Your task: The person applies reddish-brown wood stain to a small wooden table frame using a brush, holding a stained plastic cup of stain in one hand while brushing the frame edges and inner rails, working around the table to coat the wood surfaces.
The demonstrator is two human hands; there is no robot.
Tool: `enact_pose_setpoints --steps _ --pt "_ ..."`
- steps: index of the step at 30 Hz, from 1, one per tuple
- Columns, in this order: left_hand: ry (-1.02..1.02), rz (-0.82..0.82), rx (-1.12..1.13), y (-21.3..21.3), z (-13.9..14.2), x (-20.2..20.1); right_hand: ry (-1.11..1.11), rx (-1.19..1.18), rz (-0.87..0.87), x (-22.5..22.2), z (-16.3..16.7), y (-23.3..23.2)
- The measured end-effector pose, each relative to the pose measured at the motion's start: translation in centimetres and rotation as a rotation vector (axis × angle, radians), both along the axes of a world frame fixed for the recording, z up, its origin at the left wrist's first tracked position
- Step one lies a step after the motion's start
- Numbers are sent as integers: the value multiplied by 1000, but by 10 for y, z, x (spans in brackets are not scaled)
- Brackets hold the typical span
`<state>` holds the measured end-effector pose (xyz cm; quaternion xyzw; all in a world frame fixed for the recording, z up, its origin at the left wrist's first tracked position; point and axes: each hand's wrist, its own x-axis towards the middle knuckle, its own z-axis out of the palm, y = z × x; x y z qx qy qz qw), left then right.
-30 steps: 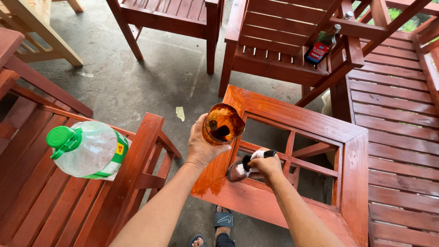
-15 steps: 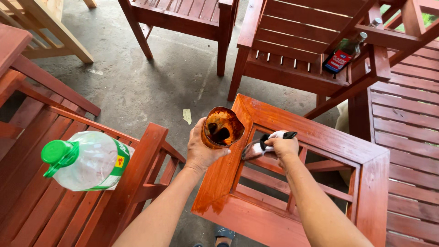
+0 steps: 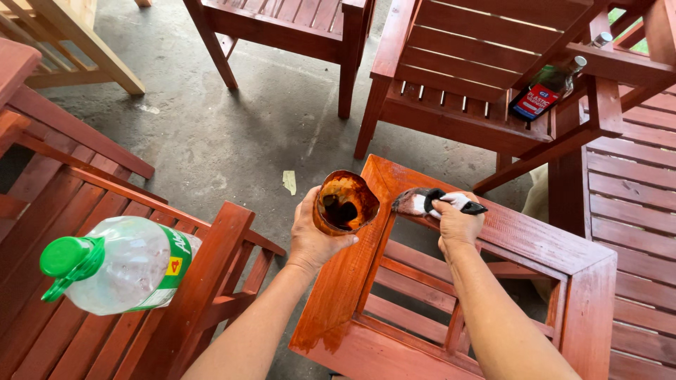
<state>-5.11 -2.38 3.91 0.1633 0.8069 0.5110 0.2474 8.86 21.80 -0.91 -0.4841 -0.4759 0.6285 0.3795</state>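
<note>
My left hand (image 3: pixel 315 236) grips a small cut-open container (image 3: pixel 344 203) stained with dark red-brown varnish, held over the corner of a red-stained wooden table frame (image 3: pixel 535 246). My right hand (image 3: pixel 459 222) holds a paintbrush (image 3: pixel 422 202) with a white and black handle, its bristles lying on the frame's far rail near the corner. The wood near the corner looks wet and glossy.
A large clear plastic bottle (image 3: pixel 120 264) with a green cap lies on a red slatted bench (image 3: pixel 42 211) at left. Red wooden chairs (image 3: pixel 451 84) stand beyond, one bearing a dark bottle (image 3: pixel 546 90). Bare concrete floor (image 3: pixel 232 134) lies between them.
My right hand has carried the brush up from inside the frame onto its far top rail. The view has shifted a little; the container stays in my left hand.
</note>
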Motion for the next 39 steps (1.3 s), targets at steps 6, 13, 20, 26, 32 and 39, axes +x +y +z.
enact_pose_setpoints --steps 6,13,20,26,32,39 --pt "75 19 59 6 -4 2 -146 259 211 8 16 -14" --pt "59 29 95 4 -8 1 -243 697 525 -7 30 -45" --pt "30 48 171 -13 -2 9 -365 506 539 20 35 -103" --pt "80 45 150 -28 14 18 -318 636 665 51 39 -155" --pt "118 25 202 -45 19 29 -330 705 730 84 44 -206" --pt "158 13 135 -69 17 35 -339 629 845 114 60 -252"
